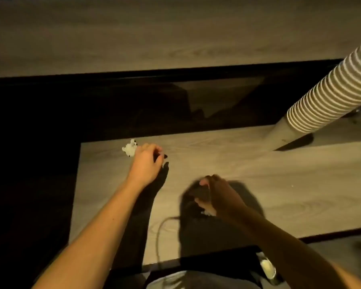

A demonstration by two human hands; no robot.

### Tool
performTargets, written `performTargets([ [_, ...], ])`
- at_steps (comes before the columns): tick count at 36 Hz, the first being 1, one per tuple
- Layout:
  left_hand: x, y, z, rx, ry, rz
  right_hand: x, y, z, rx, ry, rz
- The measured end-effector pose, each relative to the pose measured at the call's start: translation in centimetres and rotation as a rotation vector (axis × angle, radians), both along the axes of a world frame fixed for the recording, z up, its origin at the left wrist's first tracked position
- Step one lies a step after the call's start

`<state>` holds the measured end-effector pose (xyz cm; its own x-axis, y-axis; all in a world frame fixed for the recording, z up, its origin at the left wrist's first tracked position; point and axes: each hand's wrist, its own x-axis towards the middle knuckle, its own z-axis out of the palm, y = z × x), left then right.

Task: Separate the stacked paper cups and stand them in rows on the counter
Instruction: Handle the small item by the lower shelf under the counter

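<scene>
Dim light here, and plenty was hard to read. The stack of paper cups [329, 88] lay tilted at the far right of the worktop [258, 174], its near end resting on the surface while the far end ran out of frame at the right edge, so its full length could not be told. No single cup stood on the wood anywhere in view. The left hand [147, 163] sat near the far left corner of the worktop, fingers [157, 152] curled in narrow, just beside a small white crumpled object [130, 148] whose nature was too small and blurred to tell; whether the hand touched it could not be told either. The right hand [214, 197] hovered lower, nearer the front edge, smeared by motion and deep in shadow, fingers bent in a loose claw with a pale scrap at the lower fingertips, though whether they gripped it could not be made out. Both hands were well apart from the stack. A thin cord [159, 234] looped over the front edge. The left edge dropped into black, and a dark band lay behind the far edge. Between the hands and the stack the wood lay open.
</scene>
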<state>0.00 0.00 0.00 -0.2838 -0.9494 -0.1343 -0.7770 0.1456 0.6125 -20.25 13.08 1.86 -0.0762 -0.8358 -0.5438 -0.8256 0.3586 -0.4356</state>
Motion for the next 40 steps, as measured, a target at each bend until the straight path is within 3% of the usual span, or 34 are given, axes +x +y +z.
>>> performTargets([
  [4, 1.4, -1.9, -1.9, -0.195, -0.323, -0.006, 0.9, 0.2, -1.1, 0.039, 0.108, 0.036],
  [8, 2.4, -2.3, -3.6, 0.020, -0.470, -0.021, 1.4, 0.6, -2.5, 0.211, 0.183, 0.081],
  [13, 2.5, -1.9, -4.5, 0.012, -0.375, -0.059, 1.5, 0.9, -3.8, 0.147, 0.195, 0.042],
  [20, -1.9, 1.1, -4.7, 0.022, -0.165, -0.110, -2.1, 2.3, -3.4, 0.018, 0.010, -0.021],
  [28, -16.7, 11.1, -2.7, 0.190, 0.127, -0.330, -12.4, 10.5, -1.4, -0.055, -0.166, -0.376],
  [32, -25.7, 17.8, -1.4, 0.242, 0.219, -0.499, -18.7, 17.0, -1.9, -0.073, -0.219, -0.630],
  [37, -34.0, 27.1, -0.8, 0.364, 0.335, -0.697, -24.9, 25.8, -3.3, -0.258, -0.198, -1.034],
  [40, -37.6, 32.5, -2.1, 0.385, 0.245, -0.889, -27.7, 31.5, -5.1, -0.265, -0.209, -1.268],
])
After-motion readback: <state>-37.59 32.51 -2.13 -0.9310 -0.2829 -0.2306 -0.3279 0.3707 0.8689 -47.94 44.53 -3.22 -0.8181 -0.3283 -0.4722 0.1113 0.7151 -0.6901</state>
